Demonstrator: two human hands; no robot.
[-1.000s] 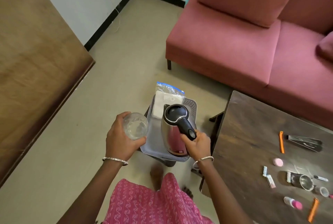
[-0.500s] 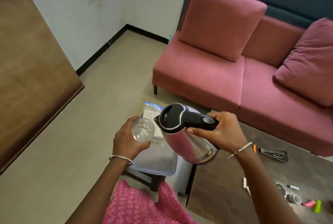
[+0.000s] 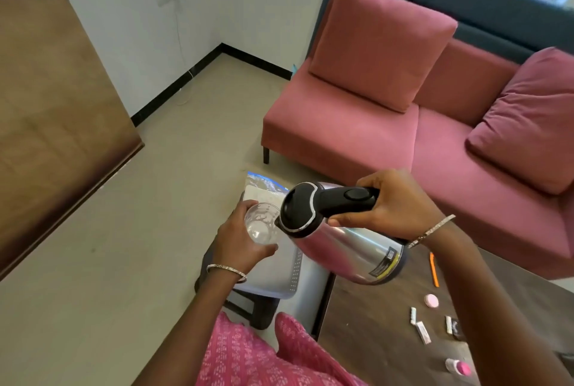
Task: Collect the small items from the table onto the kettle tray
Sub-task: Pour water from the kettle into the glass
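Steel kettle [image 3: 357, 250], gripped by its handle in the right hand [image 3: 397, 204], tilts toward a clear glass [image 3: 261, 224] clasped in the left hand [image 3: 237, 249].

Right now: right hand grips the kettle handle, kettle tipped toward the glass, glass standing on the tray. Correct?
No. The glass is not standing on the tray; the left hand holds it up, per the head view. The right hand does grip the kettle handle, kettle tipped toward the glass.
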